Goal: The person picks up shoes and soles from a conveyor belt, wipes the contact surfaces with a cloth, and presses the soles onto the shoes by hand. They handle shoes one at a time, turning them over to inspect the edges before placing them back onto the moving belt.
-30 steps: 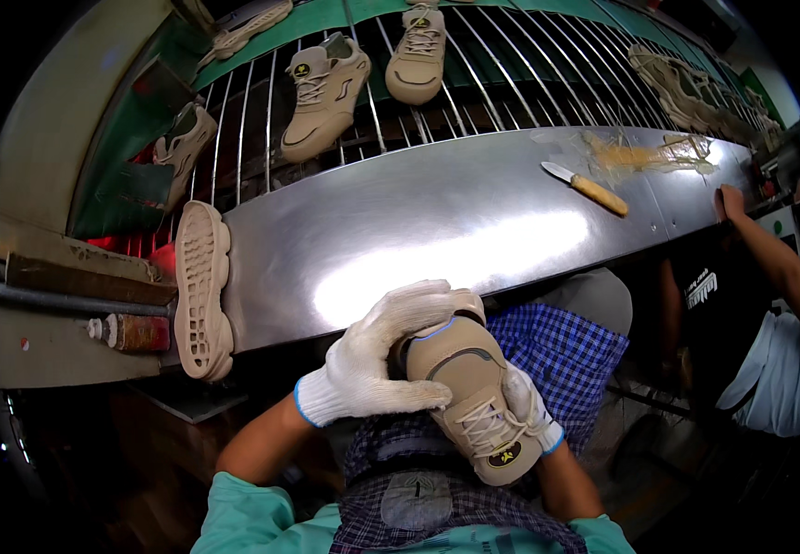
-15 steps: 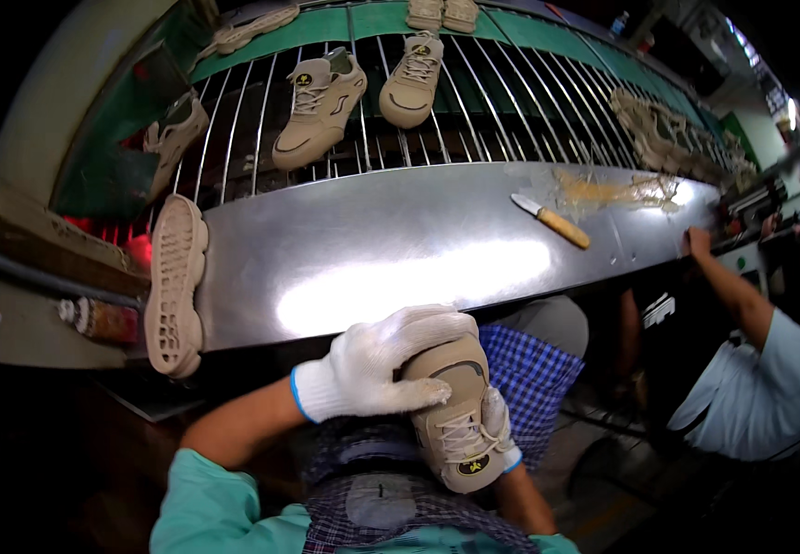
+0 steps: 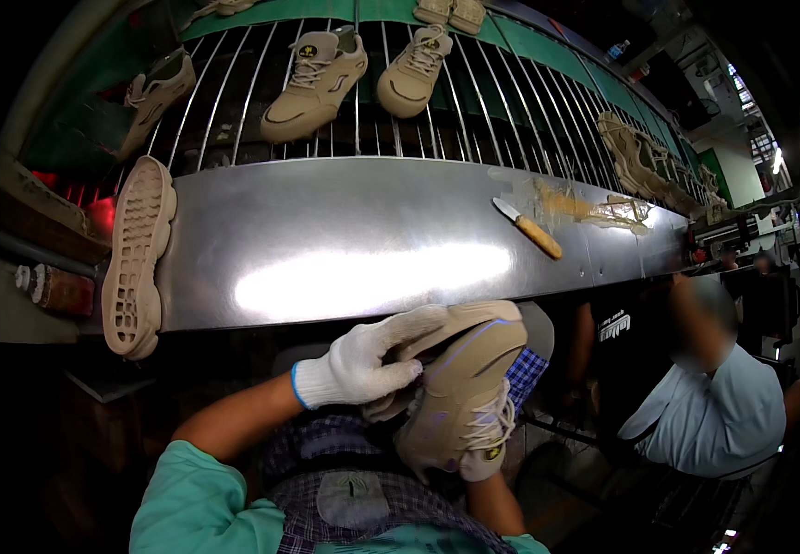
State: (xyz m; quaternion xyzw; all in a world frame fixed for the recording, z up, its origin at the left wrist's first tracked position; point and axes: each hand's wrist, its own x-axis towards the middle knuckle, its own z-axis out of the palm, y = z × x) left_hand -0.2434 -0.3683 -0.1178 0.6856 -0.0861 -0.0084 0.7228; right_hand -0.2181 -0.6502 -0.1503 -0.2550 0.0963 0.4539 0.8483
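I hold a beige sneaker upper (image 3: 465, 388) in my lap, just below the steel counter's front edge. My left hand (image 3: 363, 365), in a white knit glove, grips the toe end and side of the shoe. My right hand (image 3: 481, 463) is mostly hidden under the shoe; only a bit of white glove shows beneath the laces, supporting it from below. The shoe is tilted, toe up toward the counter, laces facing right and down.
A shiny steel counter (image 3: 345, 240) bears a loose beige sole (image 3: 137, 258) at its left end and a yellow-handled knife (image 3: 529, 231) by a glue smear. Several beige sneakers (image 3: 312, 78) ride the wire conveyor behind. Another person (image 3: 714, 397) sits at my right.
The shoe has turned in my hands and tilted more to the right; my left hand has slid toward its toe. My view has shifted, so the conveyor shoes sit lower in the picture.
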